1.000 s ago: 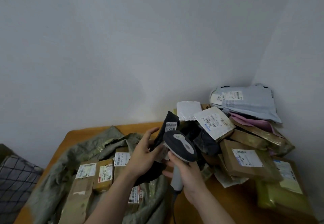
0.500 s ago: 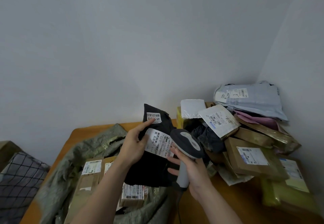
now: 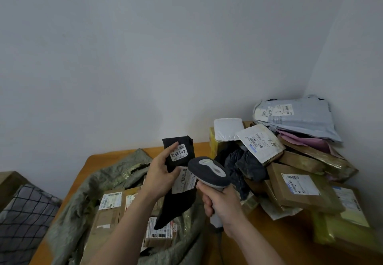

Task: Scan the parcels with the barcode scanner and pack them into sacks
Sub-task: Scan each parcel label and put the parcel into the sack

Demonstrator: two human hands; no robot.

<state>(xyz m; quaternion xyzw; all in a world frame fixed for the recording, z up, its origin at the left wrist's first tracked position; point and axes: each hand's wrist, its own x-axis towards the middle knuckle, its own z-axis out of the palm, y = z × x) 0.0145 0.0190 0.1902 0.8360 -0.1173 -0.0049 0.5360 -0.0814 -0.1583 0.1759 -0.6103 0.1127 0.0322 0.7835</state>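
Observation:
My left hand (image 3: pixel 160 174) grips a soft black parcel (image 3: pixel 178 194) upright above the sack, thumb across its front beside a small white label reading 44-5-2519. A larger white label lies lower on the parcel, half hidden by the scanner. My right hand (image 3: pixel 220 201) grips the handle of a grey barcode scanner (image 3: pixel 208 170), its dark head held close against the parcel's right side. An olive green sack (image 3: pixel 107 178) lies open on the wooden table (image 3: pixel 259 242) at left, with several labelled cardboard boxes (image 3: pixel 109 204) inside it.
A heap of unsorted parcels (image 3: pixel 298 184) fills the right corner: brown boxes, a grey poly bag, pink and yellow mailers, dark bags. White walls meet behind the heap. A checked dark fabric item (image 3: pixel 22 219) sits off the table's left edge.
My left hand has raised the black parcel and turned it more upright, small label now facing me. The scanner has moved up close against the parcel.

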